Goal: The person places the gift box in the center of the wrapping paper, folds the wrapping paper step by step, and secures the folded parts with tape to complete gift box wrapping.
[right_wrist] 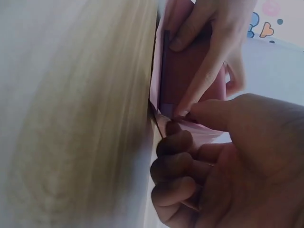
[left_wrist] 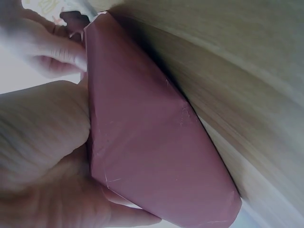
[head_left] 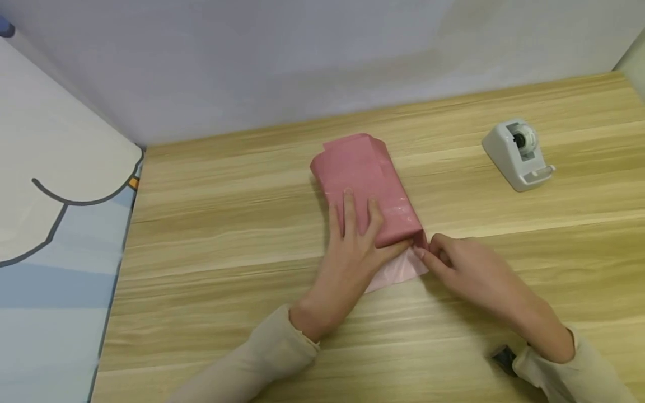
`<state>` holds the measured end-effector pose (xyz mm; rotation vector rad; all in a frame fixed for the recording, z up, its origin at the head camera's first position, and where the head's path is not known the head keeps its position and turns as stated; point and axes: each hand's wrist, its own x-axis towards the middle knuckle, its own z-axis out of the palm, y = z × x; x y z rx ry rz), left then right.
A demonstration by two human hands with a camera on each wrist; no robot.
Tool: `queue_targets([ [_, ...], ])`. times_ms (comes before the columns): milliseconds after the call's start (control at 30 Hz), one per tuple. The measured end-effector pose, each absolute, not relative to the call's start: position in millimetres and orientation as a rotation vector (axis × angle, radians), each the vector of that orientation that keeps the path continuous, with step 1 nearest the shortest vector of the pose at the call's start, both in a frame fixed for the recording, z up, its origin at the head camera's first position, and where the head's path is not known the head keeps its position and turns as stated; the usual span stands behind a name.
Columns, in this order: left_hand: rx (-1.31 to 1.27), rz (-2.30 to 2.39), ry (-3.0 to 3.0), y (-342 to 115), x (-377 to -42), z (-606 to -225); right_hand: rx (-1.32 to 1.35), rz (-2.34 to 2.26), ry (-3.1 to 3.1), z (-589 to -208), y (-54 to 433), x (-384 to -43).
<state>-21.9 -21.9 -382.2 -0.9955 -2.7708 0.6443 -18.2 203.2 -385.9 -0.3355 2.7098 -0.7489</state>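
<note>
1. Package: the pink-wrapped package (head_left: 355, 168) lay obliquely about the middle of the bench (head_left: 201, 224), its far end toward the bench's far edge and its near end toward the person, presumably to leave that end within reach of both hands.
2. Left hand: the left hand (head_left: 353, 257) was spread across the package's top, fingers straight and thumb extended along the near end. This posture probably steadied the package and kept its wrapping from springing loose.
3. Right hand: the right hand (head_left: 471, 271) pinched a side fold (head_left: 422, 239) between thumb and forefinger at the package's near right corner. The low grip seemed suited to controlling the sheet without lifting the package.
4. Flap: a paler flap (head_left: 395, 274) extended from beneath the near end over the bench, not yet folded up.
5. Tape dispenser: the tape dispenser (head_left: 516, 154) stood toward the bench's far right corner, well apart from the hands; the placement likely spared working room.
6. Dark object: a dark object (head_left: 503, 359) showed beside the right sleeve (head_left: 569, 369); its identity could not be told.
</note>
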Motion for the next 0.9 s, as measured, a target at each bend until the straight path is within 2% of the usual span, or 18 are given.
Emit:
queue_targets([
  [500, -0.929, 0.66, -2.728, -16, -19, -382, -0.436, -0.548, 2.946, -386, 198, -20],
  [900, -0.918, 0.697, -2.774, -14, -20, -382, -0.356, -0.541, 2.826, -394, 202, -7],
])
